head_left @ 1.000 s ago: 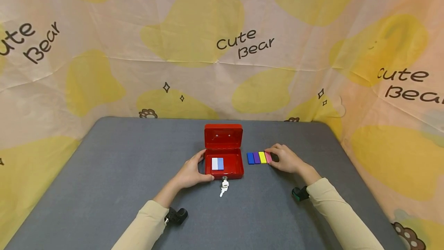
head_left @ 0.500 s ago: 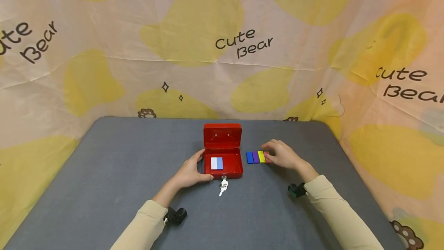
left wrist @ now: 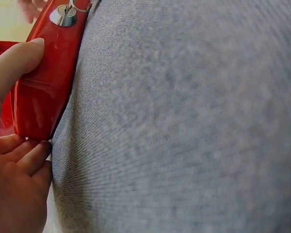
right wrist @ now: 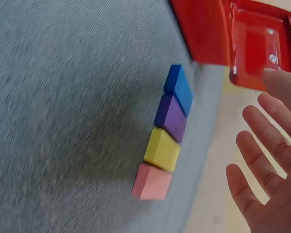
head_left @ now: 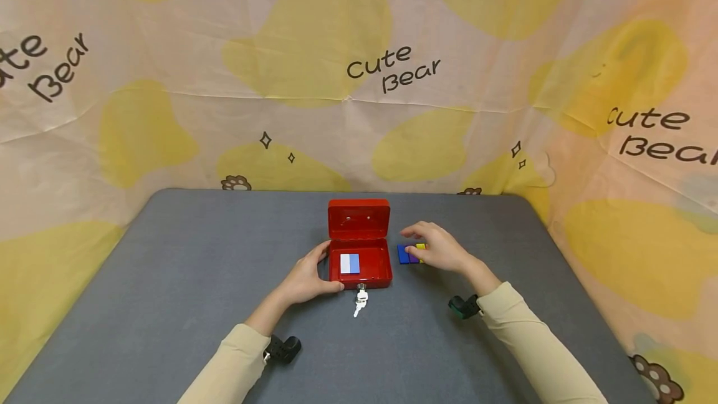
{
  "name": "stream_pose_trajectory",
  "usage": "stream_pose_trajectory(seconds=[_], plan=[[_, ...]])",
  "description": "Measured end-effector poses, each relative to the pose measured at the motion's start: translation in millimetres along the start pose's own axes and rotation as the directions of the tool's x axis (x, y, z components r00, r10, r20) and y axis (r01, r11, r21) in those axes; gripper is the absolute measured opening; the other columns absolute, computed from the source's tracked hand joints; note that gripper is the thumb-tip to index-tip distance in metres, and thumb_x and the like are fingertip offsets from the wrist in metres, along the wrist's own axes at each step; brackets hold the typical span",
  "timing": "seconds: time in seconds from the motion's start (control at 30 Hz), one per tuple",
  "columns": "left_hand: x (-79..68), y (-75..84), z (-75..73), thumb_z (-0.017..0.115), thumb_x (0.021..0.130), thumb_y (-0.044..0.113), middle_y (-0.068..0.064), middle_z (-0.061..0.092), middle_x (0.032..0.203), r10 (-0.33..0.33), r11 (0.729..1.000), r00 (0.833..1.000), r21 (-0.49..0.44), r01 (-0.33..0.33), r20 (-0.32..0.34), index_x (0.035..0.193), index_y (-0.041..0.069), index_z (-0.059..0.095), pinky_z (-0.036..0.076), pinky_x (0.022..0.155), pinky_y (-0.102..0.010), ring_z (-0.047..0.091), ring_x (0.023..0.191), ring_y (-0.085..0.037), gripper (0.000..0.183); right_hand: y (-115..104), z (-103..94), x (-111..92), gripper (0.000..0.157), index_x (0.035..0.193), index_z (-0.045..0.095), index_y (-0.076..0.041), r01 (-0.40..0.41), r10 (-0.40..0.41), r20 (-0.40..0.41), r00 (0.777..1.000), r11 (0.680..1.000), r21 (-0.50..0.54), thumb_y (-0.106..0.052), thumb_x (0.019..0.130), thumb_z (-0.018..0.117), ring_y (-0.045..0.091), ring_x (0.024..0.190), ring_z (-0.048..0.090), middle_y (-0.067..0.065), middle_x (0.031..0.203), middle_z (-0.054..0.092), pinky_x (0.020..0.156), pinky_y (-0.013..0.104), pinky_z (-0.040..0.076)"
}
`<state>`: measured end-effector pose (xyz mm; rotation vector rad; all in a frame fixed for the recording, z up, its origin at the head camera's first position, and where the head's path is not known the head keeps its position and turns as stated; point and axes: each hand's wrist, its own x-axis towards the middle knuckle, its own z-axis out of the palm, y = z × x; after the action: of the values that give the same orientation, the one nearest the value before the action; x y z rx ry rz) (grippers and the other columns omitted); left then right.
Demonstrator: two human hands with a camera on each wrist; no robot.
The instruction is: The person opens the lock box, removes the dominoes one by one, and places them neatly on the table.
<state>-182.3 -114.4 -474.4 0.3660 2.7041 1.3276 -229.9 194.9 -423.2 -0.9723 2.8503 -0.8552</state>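
A red cash box stands with its lid up, a white block and a light blue block side by side inside. My left hand holds the box's left front corner, thumb on the front wall and fingers at the side. To the right, a blue block, purple block, yellow block and pink block lie in a row. Above them hovers my right hand, fingers spread and holding nothing; in the head view it hides the pink block.
Keys hang from the lock at the front of the box. The grey tabletop reaches back to a patterned cloth that rises behind and at both sides.
My right hand has left the pink block and moved left over the row toward the box. My left hand stays on the box, and the blocks have kept their places.
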Motion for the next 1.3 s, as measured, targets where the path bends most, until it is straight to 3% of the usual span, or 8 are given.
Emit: stream_pose_trajectory(seconds=[0.6, 1.0, 1.3], plan=[[0.3, 0.2, -0.7, 0.082, 0.064, 0.031, -0.013, 0.041, 0.140, 0.004, 1.000, 1.000, -0.012, -0.004, 0.003, 0.140, 0.007, 0.033, 0.042, 0.097, -0.045, 0.047, 0.124, -0.028, 0.094, -24.2, 22.4, 15.6, 0.045, 0.124, 0.058, -0.014, 0.029, -0.028, 0.011, 1.000, 0.999, -0.032, -0.026, 0.082, 0.068, 0.023, 0.100, 0.056, 0.006, 0.116, 0.061, 0.084, 0.038, 0.049], [0.4, 1.9, -2.1, 0.082, 0.064, 0.031, -0.014, 0.042, 0.140, -0.001, 1.000, 1.000, -0.019, 0.001, 0.011, 0.140, 0.007, 0.033, 0.042, 0.097, -0.046, 0.047, 0.124, -0.030, 0.094, -46.2, 34.0, 27.1, 0.043, 0.120, 0.060, -0.012, 0.069, -0.069, 0.009, 0.998, 0.996, -0.050, -0.027, 0.081, 0.069, 0.025, 0.092, 0.054, 0.006, 0.107, 0.062, 0.077, 0.033, 0.047], [0.3, 2.6, -1.7, 0.082, 0.064, 0.032, -0.013, 0.043, 0.139, 0.004, 1.000, 1.000, -0.013, -0.004, 0.012, 0.140, 0.008, 0.034, 0.042, 0.097, -0.047, 0.047, 0.123, -0.030, 0.093, -56.2, 46.9, 36.2, 0.046, 0.121, 0.060, -0.016, 0.064, -0.057, 0.048, 0.997, 0.988, -0.143, -0.032, 0.079, 0.069, 0.016, 0.102, 0.052, 0.001, 0.115, 0.061, 0.088, 0.033, 0.048]])
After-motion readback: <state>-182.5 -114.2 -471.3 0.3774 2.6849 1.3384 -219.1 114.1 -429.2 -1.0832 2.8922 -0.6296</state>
